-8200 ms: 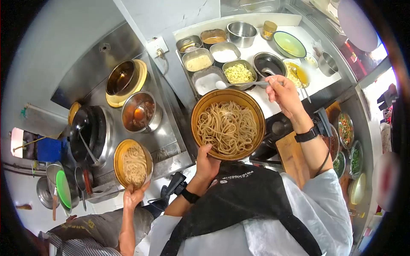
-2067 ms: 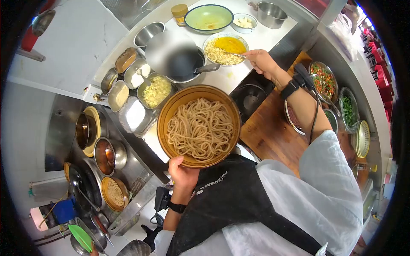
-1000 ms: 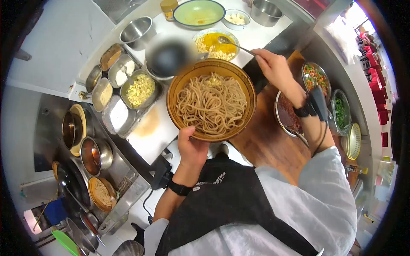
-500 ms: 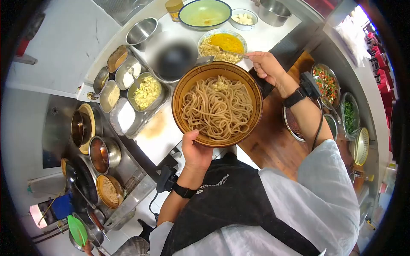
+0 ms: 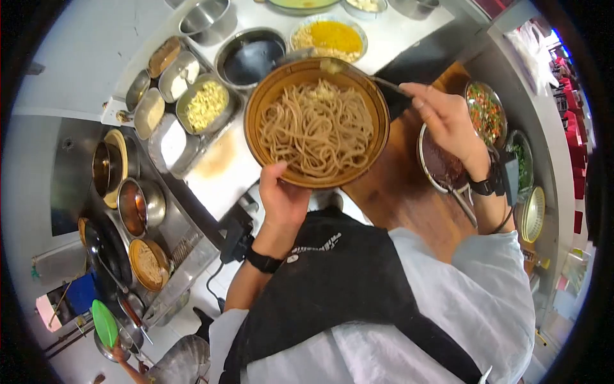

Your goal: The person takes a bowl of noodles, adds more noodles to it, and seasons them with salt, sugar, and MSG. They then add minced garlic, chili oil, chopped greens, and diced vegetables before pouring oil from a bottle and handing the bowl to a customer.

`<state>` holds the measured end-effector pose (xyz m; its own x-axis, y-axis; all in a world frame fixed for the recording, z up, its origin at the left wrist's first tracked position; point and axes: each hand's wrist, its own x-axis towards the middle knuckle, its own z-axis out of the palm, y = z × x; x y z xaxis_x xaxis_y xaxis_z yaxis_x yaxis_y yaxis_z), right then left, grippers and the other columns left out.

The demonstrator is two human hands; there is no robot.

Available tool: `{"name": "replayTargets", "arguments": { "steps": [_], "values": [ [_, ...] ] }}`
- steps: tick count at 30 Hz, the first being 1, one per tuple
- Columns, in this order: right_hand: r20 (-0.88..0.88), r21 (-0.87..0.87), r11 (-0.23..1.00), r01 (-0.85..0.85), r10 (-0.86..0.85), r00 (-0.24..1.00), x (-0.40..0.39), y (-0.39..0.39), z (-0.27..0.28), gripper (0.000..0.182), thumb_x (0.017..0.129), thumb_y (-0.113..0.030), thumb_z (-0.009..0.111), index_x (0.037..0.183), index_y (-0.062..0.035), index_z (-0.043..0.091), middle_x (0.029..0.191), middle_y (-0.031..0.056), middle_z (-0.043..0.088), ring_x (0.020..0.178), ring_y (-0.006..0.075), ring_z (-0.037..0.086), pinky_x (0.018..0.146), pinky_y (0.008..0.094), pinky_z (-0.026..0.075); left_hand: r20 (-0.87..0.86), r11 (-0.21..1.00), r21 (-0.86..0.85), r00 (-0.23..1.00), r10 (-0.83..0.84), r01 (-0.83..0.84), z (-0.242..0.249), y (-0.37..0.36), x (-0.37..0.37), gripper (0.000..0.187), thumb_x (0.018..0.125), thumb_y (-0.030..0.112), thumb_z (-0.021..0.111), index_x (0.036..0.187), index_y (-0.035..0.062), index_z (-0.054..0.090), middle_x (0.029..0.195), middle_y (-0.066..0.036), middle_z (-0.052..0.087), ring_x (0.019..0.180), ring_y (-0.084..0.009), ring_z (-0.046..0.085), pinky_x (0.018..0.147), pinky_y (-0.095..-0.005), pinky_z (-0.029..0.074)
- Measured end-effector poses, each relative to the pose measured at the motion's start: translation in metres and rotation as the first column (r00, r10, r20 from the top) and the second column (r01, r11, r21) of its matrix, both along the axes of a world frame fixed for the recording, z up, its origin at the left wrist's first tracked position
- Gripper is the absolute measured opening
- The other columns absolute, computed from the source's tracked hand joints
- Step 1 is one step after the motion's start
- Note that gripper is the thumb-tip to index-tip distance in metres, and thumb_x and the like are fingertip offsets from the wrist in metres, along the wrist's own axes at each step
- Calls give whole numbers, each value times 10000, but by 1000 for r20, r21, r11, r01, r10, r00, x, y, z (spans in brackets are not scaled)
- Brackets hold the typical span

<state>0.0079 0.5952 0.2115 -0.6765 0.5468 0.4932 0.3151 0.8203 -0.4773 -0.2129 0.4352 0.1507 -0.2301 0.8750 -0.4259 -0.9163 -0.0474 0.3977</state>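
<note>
Gripping near rim of brown noodle bowl (image 5: 317, 121) w/ left hand (image 5: 281, 198), thumb over the lip, fingers underneath, holding it up clear of the white counter (image 5: 227, 169). Pinching a spoon (image 5: 358, 72) w/ right hand (image 5: 448, 121), fingers closed on the handle, spoon head sitting over bowl's far rim, just above the noodles (image 5: 316, 128). Crowding bowl's far edge: dark pan (image 5: 251, 56) and yellow-sauce dish (image 5: 330, 37), both just beyond. Lining up to the left, metal condiment tins (image 5: 185, 96), close together, near the counter edge. Showing bare wooden board (image 5: 396, 185) between bowl and right wrist. Sitting near right forearm: dark-filled metal bowl (image 5: 438, 163) and chopped veg bowl (image 5: 486, 114).
</note>
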Motion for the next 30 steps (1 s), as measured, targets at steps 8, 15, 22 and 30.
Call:
{"name": "replayTargets", "arguments": {
  "steps": [8, 15, 22, 30],
  "values": [
    [106, -341, 886, 314, -295, 950, -13, 20, -16, 216, 824, -117, 505, 997, -6, 573, 706, 121, 571, 570, 156, 536, 579, 278, 451, -40, 1000, -18, 999, -21, 20, 6, 1, 0, 537, 670, 146, 474, 1186, 22, 394, 1138, -104, 498, 1060, -254, 483, 919, -424, 385],
    [66, -480, 856, 190, -180, 981, -40, 82, -80, 244, 840, -183, 485, 1018, -38, 566, 763, 108, 594, 728, 193, 557, 684, 275, 439, -12, 1000, 20, 1000, 20, -20, -3, -23, -1, 534, 652, 110, 461, 1175, 14, 412, 1152, -113, 494, 1067, -271, 477, 919, -428, 383],
    [-301, -183, 975, 129, -180, 937, -106, 21, -5, 159, 797, -176, 561, 921, -86, 600, 720, 101, 601, 636, 186, 565, 609, 292, 459, -16, 991, 87, 995, 99, -98, -3, -98, -19, 577, 646, 106, 454, 1208, 0, 380, 1189, -144, 467, 1101, -305, 447, 950, -445, 349],
    [449, 130, 947, -293, 208, 869, -292, -18, -18, 272, 761, -157, 530, 1026, -107, 566, 861, 145, 597, 836, 308, 570, 747, 390, 454, -4, 944, 218, 967, 255, -249, -13, -149, -51, 562, 650, 98, 455, 1197, -9, 382, 1183, -136, 469, 1114, -289, 434, 959, -431, 331]
  ]
}}
